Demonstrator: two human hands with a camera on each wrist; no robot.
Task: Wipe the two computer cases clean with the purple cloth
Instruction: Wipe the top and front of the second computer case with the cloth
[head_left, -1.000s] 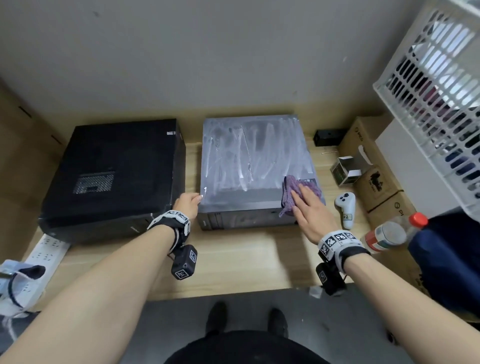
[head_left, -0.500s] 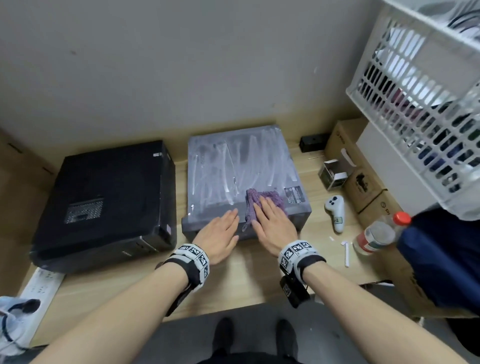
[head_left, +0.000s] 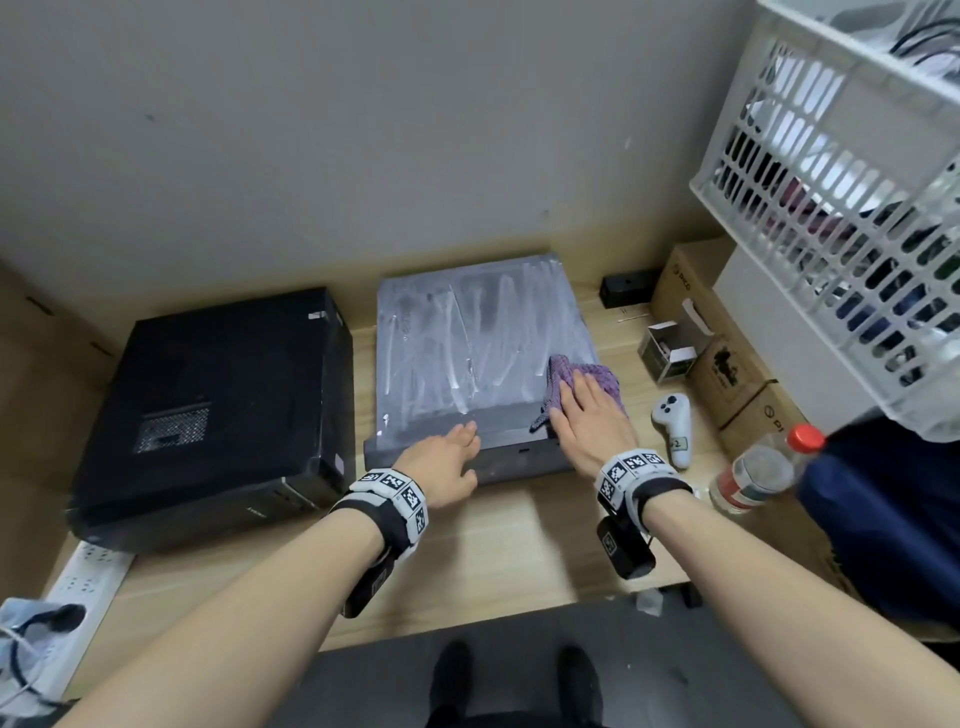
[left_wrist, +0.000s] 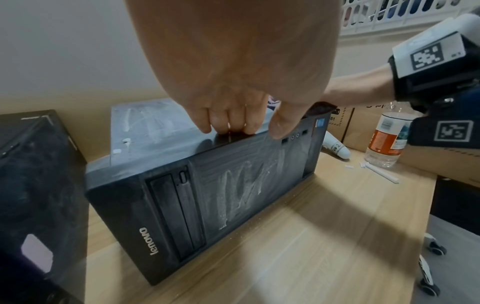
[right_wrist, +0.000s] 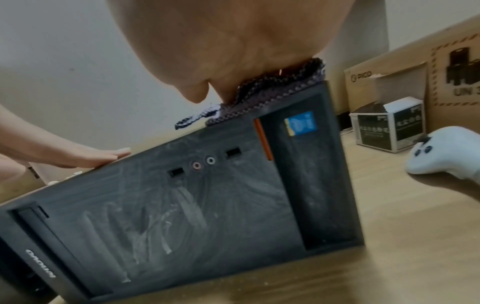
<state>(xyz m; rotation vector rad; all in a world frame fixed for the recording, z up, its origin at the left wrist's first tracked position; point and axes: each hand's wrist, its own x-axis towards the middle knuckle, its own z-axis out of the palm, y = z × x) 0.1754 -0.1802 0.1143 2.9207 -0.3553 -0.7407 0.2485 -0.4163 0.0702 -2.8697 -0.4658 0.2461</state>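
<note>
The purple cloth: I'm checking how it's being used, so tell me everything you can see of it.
The purple cloth is a small, bumpy-textured rag, bunched rather than flat. It lies on the near right corner of the smeared grey case, one corner hanging over the front edge. The right hand presses it flat-fingered from above. Nothing else touches it.

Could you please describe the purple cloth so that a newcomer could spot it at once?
Find the dusty computer case on the wooden desk. On its near right corner lies the purple cloth, the only knitted, coloured item there.
</note>
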